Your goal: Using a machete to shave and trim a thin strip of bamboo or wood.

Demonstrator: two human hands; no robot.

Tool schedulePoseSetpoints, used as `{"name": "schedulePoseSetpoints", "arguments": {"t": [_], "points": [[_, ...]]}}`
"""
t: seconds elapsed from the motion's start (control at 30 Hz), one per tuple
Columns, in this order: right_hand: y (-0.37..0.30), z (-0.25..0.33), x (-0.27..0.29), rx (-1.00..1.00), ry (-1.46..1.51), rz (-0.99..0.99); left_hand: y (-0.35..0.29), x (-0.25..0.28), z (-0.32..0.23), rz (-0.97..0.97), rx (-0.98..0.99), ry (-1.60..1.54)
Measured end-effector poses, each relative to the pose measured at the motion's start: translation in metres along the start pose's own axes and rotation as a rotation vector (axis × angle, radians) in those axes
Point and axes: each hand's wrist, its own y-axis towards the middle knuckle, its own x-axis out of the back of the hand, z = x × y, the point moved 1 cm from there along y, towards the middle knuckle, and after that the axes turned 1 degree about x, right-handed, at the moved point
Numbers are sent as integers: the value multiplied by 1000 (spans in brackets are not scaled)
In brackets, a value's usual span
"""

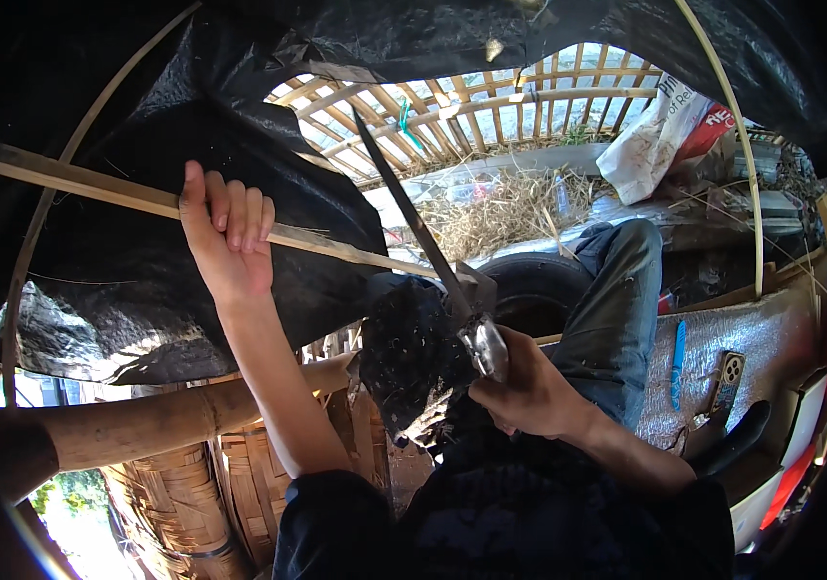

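Observation:
My left hand (pixel 228 237) is wrapped round a long, pale bamboo strip (pixel 85 184), which runs from the far left down toward the middle. In my right hand (pixel 539 391) is the silvery handle of a large knife (pixel 404 198), its long dark blade pointing up and away to the left. The strip's right end lies close to the blade's lower part; whether they touch I cannot tell. Beneath them is a crumpled black covering (pixel 409 343), dusted with small chips.
A black tyre (pixel 539 275) lies ahead, beside my jeans-clad leg (pixel 616 309). At right, a blue tool (pixel 679 362) and a phone (pixel 726 382) rest on a silvery surface. Thick bamboo poles (pixel 143 425) cross the lower left; black sheeting (pixel 133 251) hangs behind the strip.

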Motion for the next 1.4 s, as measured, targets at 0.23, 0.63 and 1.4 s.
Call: {"name": "schedulePoseSetpoints", "arguments": {"t": [0.23, 0.63, 1.4], "points": [[8, 9, -8, 117, -168, 33, 12, -2, 9, -184, -239, 246], [18, 11, -3, -121, 214, 246, 22, 0, 19, -156, -358, 224], [-198, -218, 181, -183, -997, -1078, 66, 19, 18, -291, -316, 178]]}}
